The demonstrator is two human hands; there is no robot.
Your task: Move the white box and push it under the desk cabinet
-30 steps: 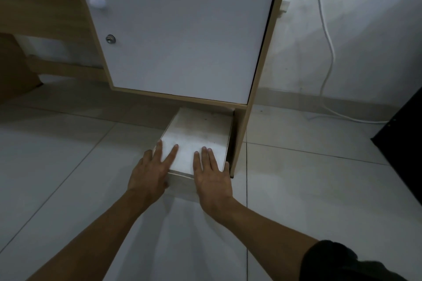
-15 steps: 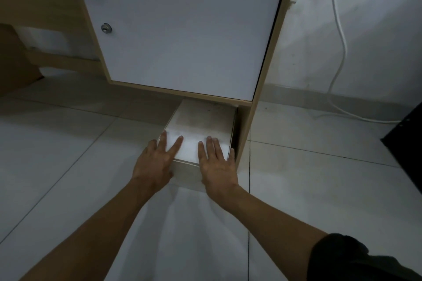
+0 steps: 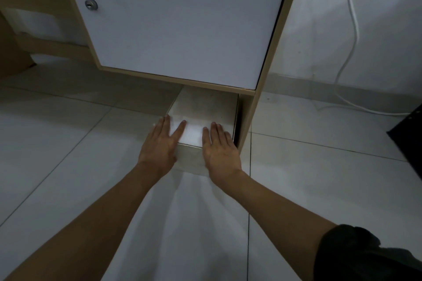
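Observation:
The white box (image 3: 203, 112) lies on the tiled floor with its far part under the desk cabinet (image 3: 178, 23), close against the cabinet's wooden right side panel (image 3: 253, 107). My left hand (image 3: 159, 143) lies flat over the box's near left corner, fingers spread on the lid. My right hand (image 3: 219, 148) lies flat over the near right corner, palm against the front edge. Both hands press on the box without gripping it. The box's far end is hidden under the cabinet.
The cabinet has a white door with a metal lock (image 3: 91, 4). A white cable (image 3: 351, 36) hangs down the wall on the right and trails along the floor. A dark object (image 3: 408, 130) stands at the right edge. Brown cardboard (image 3: 11, 52) sits at far left.
The box has slid farther under the cabinet, with both hands moving forward on it. The view has moved closer to the cabinet.

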